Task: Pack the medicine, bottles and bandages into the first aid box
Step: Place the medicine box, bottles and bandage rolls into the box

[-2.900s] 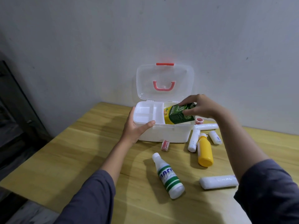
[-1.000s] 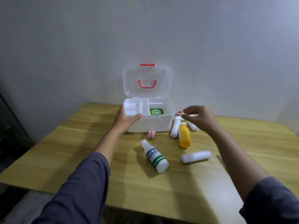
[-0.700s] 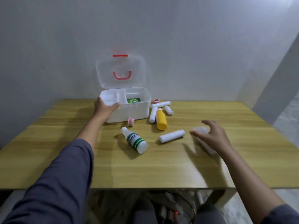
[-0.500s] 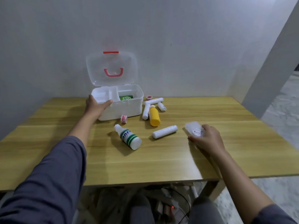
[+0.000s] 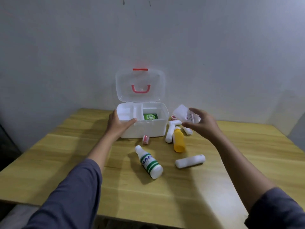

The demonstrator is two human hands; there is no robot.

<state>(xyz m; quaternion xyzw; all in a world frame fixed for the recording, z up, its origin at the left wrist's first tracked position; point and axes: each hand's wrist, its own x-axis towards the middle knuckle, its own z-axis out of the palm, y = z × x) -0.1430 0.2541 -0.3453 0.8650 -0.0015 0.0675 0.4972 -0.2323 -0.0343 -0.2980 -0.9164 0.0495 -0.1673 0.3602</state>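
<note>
The white first aid box (image 5: 148,129) stands open at the table's far side, its clear lid (image 5: 140,85) upright. A green medicine carton (image 5: 150,116) lies inside its right compartment. My left hand (image 5: 118,123) grips the box's front left rim. My right hand (image 5: 200,123) holds a white packet with red print (image 5: 184,114) in the air just right of the box. On the table lie a white bottle with green bands (image 5: 149,161), a yellow bottle (image 5: 178,141), several white bandage rolls (image 5: 190,161) and a small red-and-white roll (image 5: 146,139).
The wooden table (image 5: 66,162) stands against a plain grey wall. Its near edge runs across the bottom of the view. More white rolls (image 5: 170,133) and a small red-topped item (image 5: 173,117) lie beside the box's right wall.
My right hand picked up the white packet from the table's right side and carried it left and up beside the box. The left hand stayed on the box rim.
</note>
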